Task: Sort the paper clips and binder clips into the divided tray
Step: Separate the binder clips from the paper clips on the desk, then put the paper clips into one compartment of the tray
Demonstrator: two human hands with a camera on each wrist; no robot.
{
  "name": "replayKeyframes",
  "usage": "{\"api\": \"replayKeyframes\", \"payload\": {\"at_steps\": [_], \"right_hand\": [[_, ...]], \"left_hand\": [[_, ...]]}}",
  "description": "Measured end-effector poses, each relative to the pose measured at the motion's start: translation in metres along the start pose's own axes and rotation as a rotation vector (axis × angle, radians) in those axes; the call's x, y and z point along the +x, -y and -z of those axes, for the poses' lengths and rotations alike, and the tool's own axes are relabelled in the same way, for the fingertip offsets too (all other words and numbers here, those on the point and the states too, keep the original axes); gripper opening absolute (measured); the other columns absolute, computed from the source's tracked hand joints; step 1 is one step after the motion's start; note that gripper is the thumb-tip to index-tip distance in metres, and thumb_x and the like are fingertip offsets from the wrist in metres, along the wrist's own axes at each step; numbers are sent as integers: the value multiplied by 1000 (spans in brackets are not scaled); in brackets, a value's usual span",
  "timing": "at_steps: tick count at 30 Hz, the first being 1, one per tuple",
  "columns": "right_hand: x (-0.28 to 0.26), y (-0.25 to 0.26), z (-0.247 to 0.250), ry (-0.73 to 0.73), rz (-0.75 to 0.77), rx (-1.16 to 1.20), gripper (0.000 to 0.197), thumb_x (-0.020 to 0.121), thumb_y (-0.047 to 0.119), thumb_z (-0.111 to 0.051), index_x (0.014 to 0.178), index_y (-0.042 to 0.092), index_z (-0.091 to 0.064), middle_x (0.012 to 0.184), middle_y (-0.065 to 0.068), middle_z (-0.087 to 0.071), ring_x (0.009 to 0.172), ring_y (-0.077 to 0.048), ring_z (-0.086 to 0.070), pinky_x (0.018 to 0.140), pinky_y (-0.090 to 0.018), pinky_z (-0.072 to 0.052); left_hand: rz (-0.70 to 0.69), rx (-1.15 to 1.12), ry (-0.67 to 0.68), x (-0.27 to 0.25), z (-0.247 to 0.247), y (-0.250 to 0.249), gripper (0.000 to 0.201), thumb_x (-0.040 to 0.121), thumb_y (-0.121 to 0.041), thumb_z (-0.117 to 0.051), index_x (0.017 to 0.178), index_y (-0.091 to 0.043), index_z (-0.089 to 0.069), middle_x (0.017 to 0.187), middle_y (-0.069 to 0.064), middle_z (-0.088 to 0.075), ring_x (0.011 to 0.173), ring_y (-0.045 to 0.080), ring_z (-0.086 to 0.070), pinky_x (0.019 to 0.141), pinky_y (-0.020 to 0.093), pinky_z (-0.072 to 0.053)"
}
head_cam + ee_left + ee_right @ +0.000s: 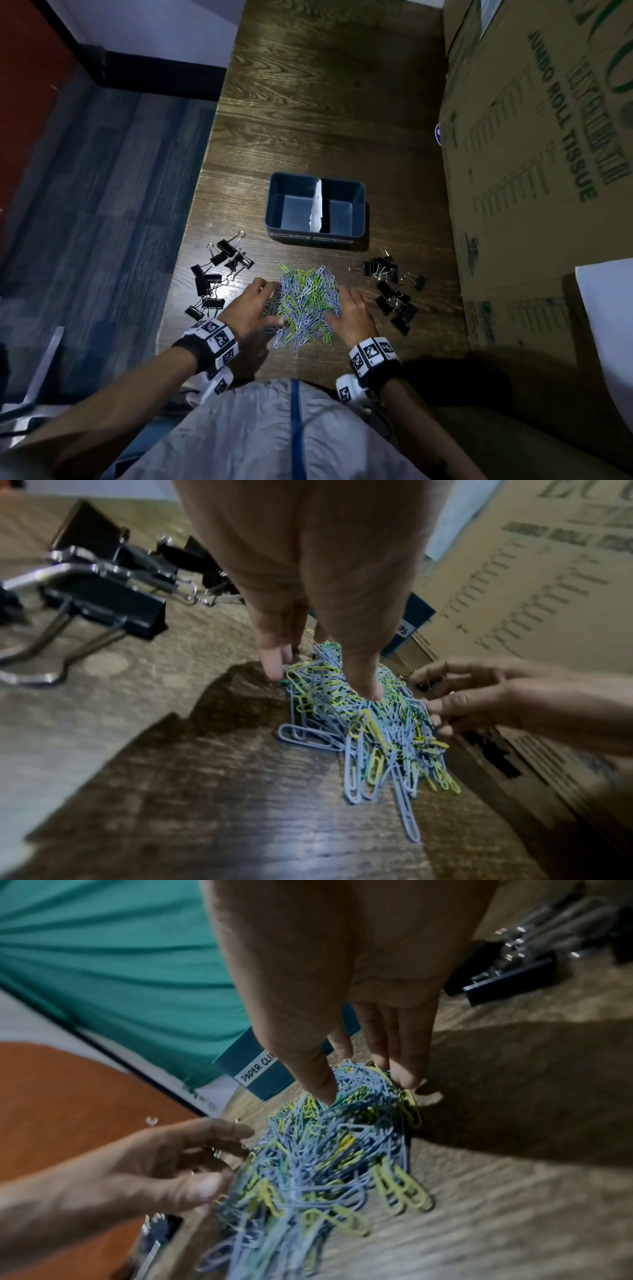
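A heap of blue, green and yellow paper clips [305,301] lies on the dark wooden table in front of me. My left hand [270,303] touches its left side and my right hand [337,305] its right side, each with fairly straight fingers and a thumb laid against the heap. The left wrist view shows my left hand [322,680] with thumb and fingertips on the clips [369,737]. In the right wrist view, my right hand [366,1088] pokes into the clips [325,1164]. Beyond the heap stands the blue tray [270,205], its two compartments empty and split by a white divider [317,205]. Black binder clips lie in a left group [215,274] and a right group [394,291].
Large cardboard boxes [541,171] wall off the table's right side. The table's left edge [191,222] drops to blue carpet. The tray's front [246,1066] carries a label reading "PAPER CLI". A white sheet [606,308] lies on the near box.
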State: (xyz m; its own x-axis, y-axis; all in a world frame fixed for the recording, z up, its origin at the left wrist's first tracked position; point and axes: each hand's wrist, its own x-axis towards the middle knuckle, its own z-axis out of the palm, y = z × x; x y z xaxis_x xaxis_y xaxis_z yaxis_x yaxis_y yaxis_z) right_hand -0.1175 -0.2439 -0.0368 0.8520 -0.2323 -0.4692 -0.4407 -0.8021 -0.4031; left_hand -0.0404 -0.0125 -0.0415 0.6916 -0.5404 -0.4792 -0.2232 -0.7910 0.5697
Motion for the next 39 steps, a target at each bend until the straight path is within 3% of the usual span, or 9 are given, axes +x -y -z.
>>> {"api": "replayKeyframes", "payload": {"at_steps": [5, 9, 14, 18, 22, 24, 28, 36, 39], "right_hand": [[17, 8, 16, 147, 51, -110, 102, 80, 41, -78, 157, 31, -12, 159, -2, -18, 143, -31, -20, 115, -50, -26], [23, 27, 12, 233, 67, -188, 95, 86, 34, -74, 155, 41, -11, 165, 5, -1, 148, -34, -8, 114, -57, -24], [21, 39, 6, 138, 149, -236, 76, 88, 13, -70, 152, 30, -33, 163, -5, -18, 143, -35, -23, 112, -50, -31], [25, 34, 8, 111, 134, -118, 54, 83, 11, -76, 131, 24, -54, 142, -5, -41, 128, -30, -42, 106, -40, -40], [26, 31, 18, 94, 115, -67, 31, 85, 9, -74, 111, 19, -62, 135, -1, -49, 120, -28, -54, 91, -28, -41], [27, 29, 24, 75, 105, -51, 24, 87, 6, -72, 107, 17, -66, 134, -3, -55, 114, -28, -59, 90, -30, -46], [29, 28, 33, 82, 19, -51, 19, 94, 4, -63, 102, 17, -73, 113, -5, -69, 91, -20, -66, 79, -31, -57], [28, 33, 59, 41, 15, -53, 14, 95, 9, -62, 96, 14, -75, 100, -3, -71, 79, -14, -65, 70, -23, -55], [24, 35, 67, 14, 45, -23, 12, 93, 9, -65, 92, 16, -75, 98, -2, -73, 81, -15, -68, 75, -28, -59]], "left_hand": [[-16, 284, -22, 17, 6, -5, 102, 71, -58, -72, 149, -28, -14, 151, 2, -17, 129, 24, -32, 93, 42, -50], [6, 385, -27, 37, 3, -20, 92, 80, -64, -58, 149, -29, -9, 149, 8, -22, 127, 28, -33, 84, 42, -55], [-39, 377, 22, 50, -3, -36, 70, 85, -46, -64, 141, -24, -30, 138, 12, -31, 122, 31, -38, 84, 46, -54], [-58, 205, 1, 52, 3, -34, 45, 85, -22, -68, 125, -18, -47, 120, 10, -43, 100, 28, -54, 81, 38, -52], [-107, 125, -50, 47, 13, -32, 15, 87, -10, -65, 100, -16, -59, 96, 0, -49, 79, 18, -51, 67, 16, -38], [-120, 103, -78, 44, 17, -30, 13, 86, -7, -65, 91, -17, -61, 90, -5, -51, 76, 16, -53, 58, 11, -35], [-137, 25, -126, 37, 24, -26, 15, 88, -3, -63, 90, -18, -65, 89, -7, -60, 75, 8, -59, 65, 16, -50], [-268, -41, -288, 20, 61, -34, 9, 85, -10, -69, 91, -17, -68, 84, -11, -60, 69, 2, -58, 63, 13, -49], [-305, -75, -382, 19, 87, -47, 7, 85, -8, -68, 90, -13, -70, 86, -8, -65, 71, -4, -57, 68, 11, -49]]}}
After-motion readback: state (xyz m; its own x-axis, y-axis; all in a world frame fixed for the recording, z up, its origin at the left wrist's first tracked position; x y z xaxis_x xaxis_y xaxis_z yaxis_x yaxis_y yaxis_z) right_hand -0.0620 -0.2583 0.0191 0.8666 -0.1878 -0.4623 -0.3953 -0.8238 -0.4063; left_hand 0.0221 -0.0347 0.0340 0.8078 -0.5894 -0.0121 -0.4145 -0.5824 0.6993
